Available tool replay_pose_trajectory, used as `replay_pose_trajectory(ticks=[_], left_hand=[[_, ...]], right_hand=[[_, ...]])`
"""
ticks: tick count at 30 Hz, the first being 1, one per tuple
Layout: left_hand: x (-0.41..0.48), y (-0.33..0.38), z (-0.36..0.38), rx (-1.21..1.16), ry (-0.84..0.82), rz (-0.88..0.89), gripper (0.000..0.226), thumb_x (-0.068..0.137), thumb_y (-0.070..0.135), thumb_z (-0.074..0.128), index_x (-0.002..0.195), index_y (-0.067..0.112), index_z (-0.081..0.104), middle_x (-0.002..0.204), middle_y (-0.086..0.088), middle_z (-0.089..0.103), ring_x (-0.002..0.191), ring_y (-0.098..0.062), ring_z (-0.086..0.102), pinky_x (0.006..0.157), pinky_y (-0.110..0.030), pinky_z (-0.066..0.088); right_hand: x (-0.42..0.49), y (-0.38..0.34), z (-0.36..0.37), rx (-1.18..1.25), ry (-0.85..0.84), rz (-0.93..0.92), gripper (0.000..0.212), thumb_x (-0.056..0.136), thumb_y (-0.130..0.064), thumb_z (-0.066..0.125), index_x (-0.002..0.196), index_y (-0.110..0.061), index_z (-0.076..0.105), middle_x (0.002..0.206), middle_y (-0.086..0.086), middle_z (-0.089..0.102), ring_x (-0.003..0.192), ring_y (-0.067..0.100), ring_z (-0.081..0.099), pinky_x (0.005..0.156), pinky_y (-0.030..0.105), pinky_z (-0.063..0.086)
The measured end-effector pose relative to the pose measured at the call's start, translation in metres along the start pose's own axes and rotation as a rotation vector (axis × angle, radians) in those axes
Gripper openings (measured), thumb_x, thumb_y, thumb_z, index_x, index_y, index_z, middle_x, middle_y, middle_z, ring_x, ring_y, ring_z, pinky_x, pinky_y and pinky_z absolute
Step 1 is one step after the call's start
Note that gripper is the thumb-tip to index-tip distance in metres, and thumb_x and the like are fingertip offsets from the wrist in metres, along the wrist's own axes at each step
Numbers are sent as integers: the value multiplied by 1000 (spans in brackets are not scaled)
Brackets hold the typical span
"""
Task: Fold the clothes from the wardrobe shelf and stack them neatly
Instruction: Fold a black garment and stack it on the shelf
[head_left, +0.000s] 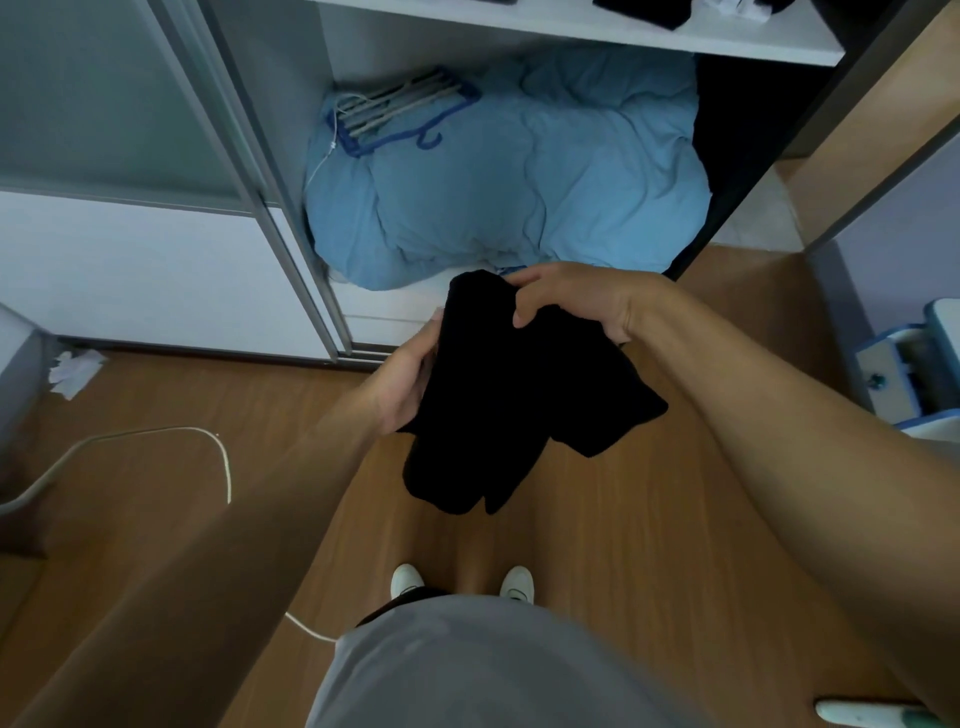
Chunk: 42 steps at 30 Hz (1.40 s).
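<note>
The black garment (509, 405) hangs in the air over the wooden floor (649, 519) in front of the wardrobe, likely so its loose lower part can drop straight for a fold. The left hand (410, 379) has its grip closed round the cloth's left edge. The right hand (571, 301) pinches the top, fingers curled over it. Other dark clothes (644, 10) lie on the shelf (571, 31) near its front edge.

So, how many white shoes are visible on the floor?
2: the left shoe and the right shoe, side by side near the bottom; the grey shirt hides their heels.
</note>
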<state>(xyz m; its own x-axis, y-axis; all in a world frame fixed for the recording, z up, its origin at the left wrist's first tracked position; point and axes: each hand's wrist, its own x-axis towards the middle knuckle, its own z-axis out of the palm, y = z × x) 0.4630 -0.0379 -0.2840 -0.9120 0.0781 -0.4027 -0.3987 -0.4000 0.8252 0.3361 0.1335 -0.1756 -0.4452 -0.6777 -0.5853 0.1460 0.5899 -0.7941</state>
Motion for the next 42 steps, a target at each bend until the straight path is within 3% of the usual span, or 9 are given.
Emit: replay_pose_trajectory(ticks=[7, 13, 19, 27, 30, 33, 37, 40, 42], left_hand=[[-5, -7, 4, 403, -47, -43, 41, 86, 47, 74, 123, 30, 66, 117, 4, 74, 111, -15, 69, 86, -18, 54], [-6, 0, 4, 228, -49, -49, 43, 85, 53, 72, 118, 25, 74, 122, -7, 72, 112, -23, 69, 86, -23, 55], [-9, 10, 6, 97, 3, 6, 26, 89, 33, 70, 109, 17, 78, 109, -9, 75, 102, -24, 72, 80, -26, 56], [-21, 11, 13, -81, 15, -145, 36, 92, 46, 64, 112, 18, 77, 112, -7, 75, 103, -24, 72, 76, -28, 58], [-23, 12, 13, -239, 89, -143, 35, 94, 45, 61, 103, 18, 81, 106, -5, 77, 96, -21, 75, 71, -28, 59], [-24, 14, 12, -293, 161, -125, 36, 95, 46, 60, 97, 18, 82, 107, -5, 77, 95, -22, 75, 70, -30, 60], [-25, 10, 11, -293, 213, -121, 39, 94, 47, 62, 112, 15, 76, 112, -7, 76, 99, -23, 74, 71, -30, 60], [-27, 7, 14, -294, 198, -120, 43, 95, 47, 60, 119, 14, 72, 119, -9, 73, 107, -25, 71, 76, -31, 60], [-28, 5, 17, -261, 170, -118, 44, 96, 48, 58, 119, 13, 73, 122, -11, 72, 112, -27, 69, 85, -34, 58]], right_hand=[[-1, -4, 1, 100, 62, 0, 66, 68, -13, 62, 130, 8, 52, 103, 17, 60, 93, 31, 56, 77, 35, 47], [-5, -2, -11, 377, 164, -50, 31, 80, -14, 62, 111, -8, 60, 94, 16, 61, 79, 25, 58, 69, 33, 49], [-8, 6, -11, 559, 163, -107, 24, 84, -14, 61, 106, -6, 66, 84, 10, 65, 72, 22, 62, 67, 30, 52], [1, 13, -13, 864, 406, -230, 36, 96, -28, 56, 125, -6, 60, 101, 7, 63, 89, 20, 62, 81, 30, 53], [2, 51, -6, 769, 476, -36, 59, 96, -56, 49, 132, -10, 59, 116, 7, 64, 104, 22, 62, 87, 34, 49], [3, 95, 25, 660, 359, 113, 72, 87, -80, 39, 106, -18, 72, 98, 1, 75, 99, 22, 66, 97, 43, 45], [6, 125, 66, 543, 298, 200, 102, 63, -97, 45, 132, -24, 62, 126, 2, 69, 118, 24, 62, 113, 57, 30], [5, 130, 82, 392, 368, 245, 125, 48, -101, 53, 146, -24, 50, 140, -2, 60, 124, 18, 58, 108, 43, 38], [7, 135, 84, 333, 423, 207, 116, 55, -96, 59, 143, -20, 54, 116, -15, 70, 106, 5, 66, 89, 22, 48]])
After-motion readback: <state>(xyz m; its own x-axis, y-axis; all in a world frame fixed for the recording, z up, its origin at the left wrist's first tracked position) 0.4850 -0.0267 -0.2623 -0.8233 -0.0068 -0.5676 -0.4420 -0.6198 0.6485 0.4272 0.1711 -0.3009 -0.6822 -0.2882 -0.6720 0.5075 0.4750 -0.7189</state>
